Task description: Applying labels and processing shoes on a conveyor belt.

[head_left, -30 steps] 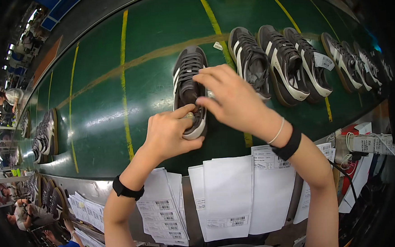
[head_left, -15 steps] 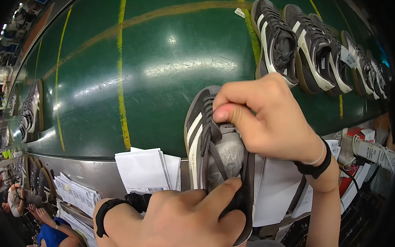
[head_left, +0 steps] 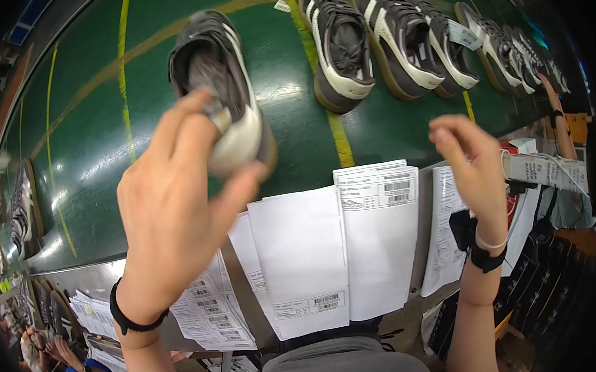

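Observation:
A black sneaker (head_left: pixel 242 138) with a white heel patch sits over the green bench top, left of centre, its toe pointing away from me. My left hand (head_left: pixel 168 187) grips it at the heel. The fingers reach the collar and the thumb lies by the heel's outer side; motion blurs this part. Grey stuffing shows inside the shoe. My right hand (head_left: pixel 471 165) hovers at the bench's near edge on the right. Its fingers are loosely bent and apart, with nothing seen in them.
Similar sneakers (head_left: pixel 341 47) stand in a row along the right, one with a white tag (head_left: pixel 464 34). Stacks of printed sheets (head_left: pixel 302 254) lie along the near metal edge. Black boxes (head_left: pixel 550 293) sit at lower right. Other people's arms (head_left: pixel 555 102) show at both sides.
My left hand has carried the sneaker from in front of me to the far left on the bench. My right hand has let go of the laces and moved right. The view has shifted right.

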A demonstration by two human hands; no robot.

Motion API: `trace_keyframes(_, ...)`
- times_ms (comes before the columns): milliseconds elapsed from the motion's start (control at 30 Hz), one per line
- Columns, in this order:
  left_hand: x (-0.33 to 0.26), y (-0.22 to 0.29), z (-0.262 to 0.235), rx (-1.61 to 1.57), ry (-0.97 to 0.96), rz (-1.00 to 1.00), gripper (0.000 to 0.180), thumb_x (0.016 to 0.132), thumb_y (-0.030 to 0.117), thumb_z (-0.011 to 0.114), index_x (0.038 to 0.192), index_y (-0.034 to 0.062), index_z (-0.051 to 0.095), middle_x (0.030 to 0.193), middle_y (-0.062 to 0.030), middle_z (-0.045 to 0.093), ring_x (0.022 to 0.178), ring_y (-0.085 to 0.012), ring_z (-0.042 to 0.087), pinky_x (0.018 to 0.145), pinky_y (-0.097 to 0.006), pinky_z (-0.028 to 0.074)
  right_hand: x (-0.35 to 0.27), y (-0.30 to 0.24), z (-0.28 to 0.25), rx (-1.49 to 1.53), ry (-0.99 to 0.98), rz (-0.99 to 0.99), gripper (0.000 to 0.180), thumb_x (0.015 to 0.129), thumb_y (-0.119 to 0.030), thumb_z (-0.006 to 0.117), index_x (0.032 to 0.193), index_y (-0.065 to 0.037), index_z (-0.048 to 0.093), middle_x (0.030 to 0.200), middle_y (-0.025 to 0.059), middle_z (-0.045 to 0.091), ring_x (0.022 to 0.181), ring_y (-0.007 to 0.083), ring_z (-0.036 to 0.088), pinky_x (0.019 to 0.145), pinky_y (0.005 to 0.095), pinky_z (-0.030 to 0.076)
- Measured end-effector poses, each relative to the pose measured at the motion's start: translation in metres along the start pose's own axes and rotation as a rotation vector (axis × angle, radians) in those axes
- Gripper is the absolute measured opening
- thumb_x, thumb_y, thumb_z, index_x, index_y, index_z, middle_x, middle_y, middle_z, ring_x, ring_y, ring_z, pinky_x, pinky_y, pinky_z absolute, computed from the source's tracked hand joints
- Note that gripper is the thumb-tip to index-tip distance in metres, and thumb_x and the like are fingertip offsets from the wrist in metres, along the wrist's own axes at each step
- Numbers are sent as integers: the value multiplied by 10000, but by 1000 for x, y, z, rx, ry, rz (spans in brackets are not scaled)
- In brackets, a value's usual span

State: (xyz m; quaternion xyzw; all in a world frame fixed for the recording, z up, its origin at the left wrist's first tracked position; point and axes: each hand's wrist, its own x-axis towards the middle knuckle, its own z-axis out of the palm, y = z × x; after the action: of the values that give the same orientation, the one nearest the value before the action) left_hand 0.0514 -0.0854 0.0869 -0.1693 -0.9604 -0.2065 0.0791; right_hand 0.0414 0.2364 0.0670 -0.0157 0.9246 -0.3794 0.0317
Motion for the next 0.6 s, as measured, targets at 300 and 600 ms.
trace_keyframes(300, -59, 93, 59, -331, -444, 23, 436, 794, 266, 749, 1055, -48, 595, 918, -191, 631, 765, -343, 654, 655, -409, 543, -60, 37, 31, -71, -76, -24, 374, 841, -117, 713, 1148, 44, 573, 994, 134, 538, 791, 185, 576, 684, 286, 488)
trace_keyframes(600, -121, 121, 94, -1049, -457, -349, 433, 811, 340, 726, 1033, -25, 653, 908, -203, 690, 690, -342, 664, 652, -396, 535, -93, 48, 11, 751, -82, -67, 352, 870, -20, 639, 1200, 9, 521, 1213, 57, 470, 1094, 162, 482, 961, 278, 382)
